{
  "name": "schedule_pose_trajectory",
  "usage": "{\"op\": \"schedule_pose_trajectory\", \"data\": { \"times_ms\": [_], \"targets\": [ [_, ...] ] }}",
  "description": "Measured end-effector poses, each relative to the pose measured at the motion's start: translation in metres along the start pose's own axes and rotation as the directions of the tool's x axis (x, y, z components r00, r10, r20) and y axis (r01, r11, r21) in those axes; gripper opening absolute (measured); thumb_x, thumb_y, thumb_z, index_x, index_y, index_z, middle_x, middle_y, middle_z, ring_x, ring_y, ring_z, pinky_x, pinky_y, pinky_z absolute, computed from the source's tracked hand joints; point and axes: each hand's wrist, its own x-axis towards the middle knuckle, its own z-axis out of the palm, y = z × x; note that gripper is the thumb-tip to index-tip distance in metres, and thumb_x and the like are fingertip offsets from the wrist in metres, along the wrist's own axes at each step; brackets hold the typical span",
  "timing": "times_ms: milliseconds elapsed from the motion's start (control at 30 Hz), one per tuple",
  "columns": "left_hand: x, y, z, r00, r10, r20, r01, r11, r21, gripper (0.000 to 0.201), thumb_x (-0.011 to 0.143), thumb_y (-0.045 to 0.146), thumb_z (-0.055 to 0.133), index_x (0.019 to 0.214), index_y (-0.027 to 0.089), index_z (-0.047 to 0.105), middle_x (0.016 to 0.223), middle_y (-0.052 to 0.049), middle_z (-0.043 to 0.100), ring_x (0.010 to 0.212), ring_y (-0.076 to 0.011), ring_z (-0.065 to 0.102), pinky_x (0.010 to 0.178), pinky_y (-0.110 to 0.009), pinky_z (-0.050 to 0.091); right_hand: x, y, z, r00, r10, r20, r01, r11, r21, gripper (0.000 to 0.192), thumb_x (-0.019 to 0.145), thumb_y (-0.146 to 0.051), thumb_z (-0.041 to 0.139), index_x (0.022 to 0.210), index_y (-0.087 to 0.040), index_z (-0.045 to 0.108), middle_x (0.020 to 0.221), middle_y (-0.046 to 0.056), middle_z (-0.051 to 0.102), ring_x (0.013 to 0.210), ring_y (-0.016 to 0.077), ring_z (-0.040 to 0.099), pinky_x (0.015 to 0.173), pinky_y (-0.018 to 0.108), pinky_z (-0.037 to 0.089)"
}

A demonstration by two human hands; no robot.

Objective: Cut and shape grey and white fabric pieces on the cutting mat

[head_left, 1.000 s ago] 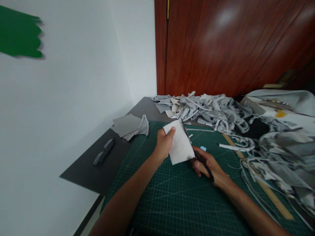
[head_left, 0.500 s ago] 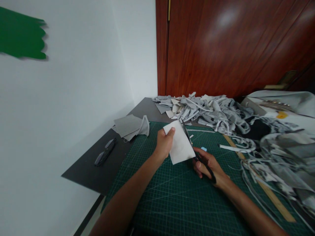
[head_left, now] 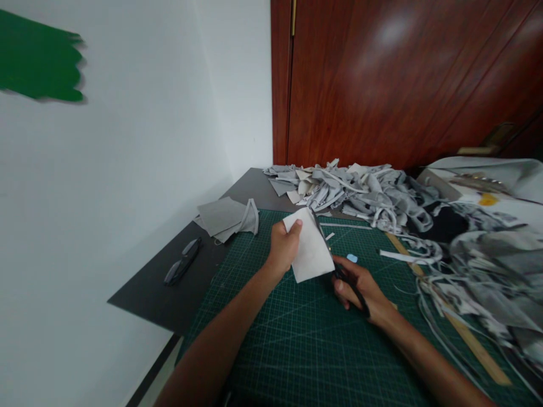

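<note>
**Both hands raised and closed, forearms converging**

The left hand (head_left: pixel 283 249) is lifted, thumb on top and pointing right, the fingers curled behind in a pinch. Its bare forearm runs from the lower left edge up and right to the wrist, almost straight. The right hand (head_left: pixel 355 285) sits lower and to the right, knuckles up, fingers curled shut around a grip, thumb side turned toward the left hand. Its forearm enters from the lower right corner. The hands are near but apart.
</note>
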Motion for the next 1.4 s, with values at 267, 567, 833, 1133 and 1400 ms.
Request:
{"op": "schedule_pose_trajectory", "data": {
  "times_ms": [267,567,833,1133,1400],
  "targets": [
    [-0.0006,-0.0011,-0.0002,1.0,-0.002,0.01,0.002,0.999,-0.033,0.029,0.079,0.041,0.079,0.08,0.012,0.073,0.07,-0.002,0.07,0.06,-0.0143,0.058,0.058,-0.026,0.046,-0.0012,0.0014,0.0,1.0,0.022,0.003,-0.022,1.0,0.019,0.076,0.083,-0.069,0.075,0.134,-0.013,0.064,0.068,-0.004,0.05,0.046,0.009,0.042,0.038,0.022,0.042],
    [-0.0002,-0.0003,-0.0002,1.0,-0.001,0.01,0.001,0.999,-0.05,0.031,0.077,0.042,0.081,0.08,0.012,0.074,0.072,-0.002,0.071,0.062,-0.015,0.06,0.059,-0.026,0.047,-0.001,0.0026,-0.0007,1.0,0.027,0.005,-0.027,1.0,0.006,0.081,0.084,-0.072,0.071,0.138,-0.012,0.062,0.07,-0.004,0.051,0.045,0.0089,0.042,0.038,0.022,0.042],
    [0.0,-0.0006,-0.0002,1.0,0.002,0.004,-0.002,0.999,-0.046,0.032,0.077,0.043,0.08,0.079,0.013,0.073,0.07,-0.002,0.07,0.06,-0.0143,0.058,0.058,-0.026,0.045,-0.0027,-0.0004,-0.0004,0.999,0.038,0.007,-0.038,0.999,0.0,0.081,0.086,-0.072,0.069,0.139,-0.011,0.061,0.066,-0.005,0.05,0.044,0.0088,0.041,0.039,0.023,0.042],
    [0.0006,0.001,-0.0002,1.0,0.006,0.0,-0.006,0.999,-0.039,0.033,0.076,0.045,0.081,0.079,0.013,0.074,0.071,-0.002,0.07,0.061,-0.0147,0.059,0.058,-0.026,0.046,-0.002,-0.0024,0.0009,1.0,0.021,0.023,-0.021,1.0,-0.013,0.076,0.089,-0.069,0.068,0.136,-0.01,0.062,0.064,-0.006,0.048,0.044,0.0095,0.04,0.04,0.023,0.041],
    [-0.0012,0.0026,-0.0002,1.0,-0.001,0.004,0.002,0.999,-0.048,0.032,0.077,0.043,0.079,0.081,0.013,0.073,0.071,-0.002,0.07,0.061,-0.015,0.058,0.059,-0.026,0.046,-0.0023,-0.002,0.0002,0.998,0.061,0.017,-0.061,0.998,-0.019,0.08,0.088,-0.072,0.067,0.139,-0.01,0.061,0.057,-0.008,0.046,0.041,0.0097,0.037,0.039,0.024,0.04]
  ]
}}
